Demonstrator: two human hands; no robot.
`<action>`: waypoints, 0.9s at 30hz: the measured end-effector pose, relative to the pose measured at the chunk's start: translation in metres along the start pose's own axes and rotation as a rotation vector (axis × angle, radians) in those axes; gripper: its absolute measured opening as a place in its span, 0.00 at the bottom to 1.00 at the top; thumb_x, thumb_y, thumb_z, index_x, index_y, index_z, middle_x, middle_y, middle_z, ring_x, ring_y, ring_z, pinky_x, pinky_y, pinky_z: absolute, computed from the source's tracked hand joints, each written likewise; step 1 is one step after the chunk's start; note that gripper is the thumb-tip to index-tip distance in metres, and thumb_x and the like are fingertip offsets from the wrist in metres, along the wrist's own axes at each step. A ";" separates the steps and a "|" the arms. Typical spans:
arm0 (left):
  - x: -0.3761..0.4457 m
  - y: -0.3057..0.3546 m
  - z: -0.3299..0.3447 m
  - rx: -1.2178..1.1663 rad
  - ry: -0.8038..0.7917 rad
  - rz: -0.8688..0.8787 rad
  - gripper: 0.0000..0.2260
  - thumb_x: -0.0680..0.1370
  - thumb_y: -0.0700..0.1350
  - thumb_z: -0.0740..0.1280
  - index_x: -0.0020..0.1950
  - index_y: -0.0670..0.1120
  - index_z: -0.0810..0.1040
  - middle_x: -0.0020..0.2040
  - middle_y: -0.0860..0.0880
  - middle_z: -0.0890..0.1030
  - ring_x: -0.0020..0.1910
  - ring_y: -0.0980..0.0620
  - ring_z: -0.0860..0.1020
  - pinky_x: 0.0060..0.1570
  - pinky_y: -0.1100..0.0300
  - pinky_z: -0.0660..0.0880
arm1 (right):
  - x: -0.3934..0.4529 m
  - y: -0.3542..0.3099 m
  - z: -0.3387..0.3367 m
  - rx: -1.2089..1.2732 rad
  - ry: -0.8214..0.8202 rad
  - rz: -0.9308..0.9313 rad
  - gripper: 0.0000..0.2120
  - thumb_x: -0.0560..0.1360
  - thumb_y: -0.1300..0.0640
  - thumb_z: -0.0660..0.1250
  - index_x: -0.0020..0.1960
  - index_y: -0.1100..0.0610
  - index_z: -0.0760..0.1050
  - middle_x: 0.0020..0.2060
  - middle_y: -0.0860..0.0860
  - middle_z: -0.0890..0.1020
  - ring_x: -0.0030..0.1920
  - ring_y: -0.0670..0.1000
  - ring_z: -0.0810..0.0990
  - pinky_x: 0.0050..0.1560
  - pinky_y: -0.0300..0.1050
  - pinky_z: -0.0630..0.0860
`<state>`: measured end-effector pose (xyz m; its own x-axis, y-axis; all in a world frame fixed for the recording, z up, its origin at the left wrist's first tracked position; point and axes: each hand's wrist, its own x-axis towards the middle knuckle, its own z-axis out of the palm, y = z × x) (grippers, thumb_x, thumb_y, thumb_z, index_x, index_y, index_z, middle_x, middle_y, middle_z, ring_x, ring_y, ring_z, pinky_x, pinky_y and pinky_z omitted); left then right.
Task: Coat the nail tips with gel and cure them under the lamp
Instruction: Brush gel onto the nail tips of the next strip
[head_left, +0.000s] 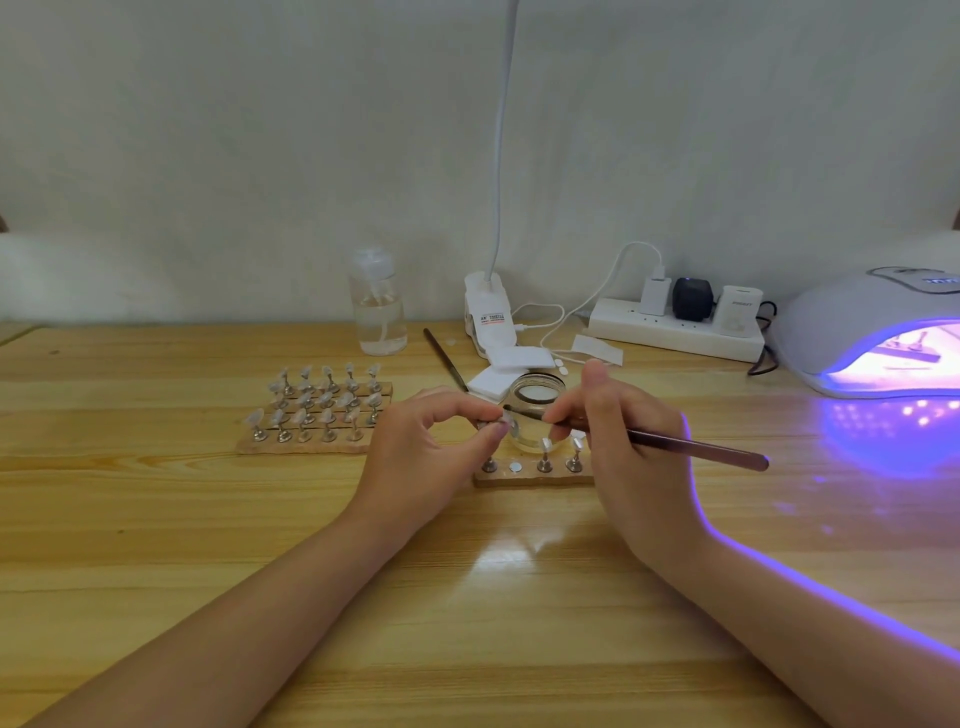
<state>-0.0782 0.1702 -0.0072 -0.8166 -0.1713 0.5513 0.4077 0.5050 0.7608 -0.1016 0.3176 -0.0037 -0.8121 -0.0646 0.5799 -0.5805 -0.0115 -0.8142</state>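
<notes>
Pale wooden tabletop (208, 519) carries a short wooden holder strip (532, 479) with one peg seat bare, apparently because the left hand (436, 441) pinches that small translucent nail tip (503, 422) up off it, steady for painting. The right hand (618, 431) grips a slim dark-handled gel brush (675, 441) like a pen, bristles reaching the tip just over the clear glass gel jar (535, 410). The white dome curing lamp (852, 322) glows violet well apart to the right, probably ready for coated tips.

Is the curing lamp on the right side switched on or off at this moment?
On. The curing lamp glows violet inside its opening, and that light falls on the wooden table in front of it.
</notes>
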 end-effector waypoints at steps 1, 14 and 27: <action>0.000 0.000 0.000 -0.001 -0.001 0.002 0.09 0.68 0.38 0.74 0.37 0.53 0.81 0.36 0.55 0.81 0.41 0.63 0.78 0.45 0.76 0.68 | 0.000 -0.001 0.000 0.004 -0.005 0.006 0.20 0.75 0.47 0.57 0.30 0.54 0.78 0.29 0.51 0.81 0.30 0.45 0.78 0.34 0.35 0.74; -0.001 0.001 0.000 -0.004 -0.027 -0.019 0.07 0.68 0.39 0.74 0.38 0.50 0.81 0.37 0.55 0.81 0.42 0.63 0.78 0.46 0.78 0.66 | 0.000 0.001 -0.003 0.077 0.028 -0.042 0.20 0.76 0.52 0.55 0.30 0.54 0.77 0.26 0.53 0.79 0.28 0.43 0.76 0.32 0.30 0.68; 0.000 0.000 0.000 -0.002 -0.030 -0.013 0.07 0.69 0.39 0.73 0.37 0.50 0.80 0.37 0.56 0.80 0.41 0.64 0.77 0.45 0.78 0.65 | -0.003 0.000 -0.003 0.047 -0.033 0.058 0.24 0.75 0.48 0.55 0.25 0.56 0.76 0.20 0.49 0.76 0.23 0.43 0.73 0.29 0.28 0.66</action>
<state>-0.0784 0.1704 -0.0069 -0.8338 -0.1525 0.5306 0.3976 0.5010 0.7687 -0.0993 0.3206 -0.0050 -0.8412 -0.0994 0.5315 -0.5288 -0.0538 -0.8470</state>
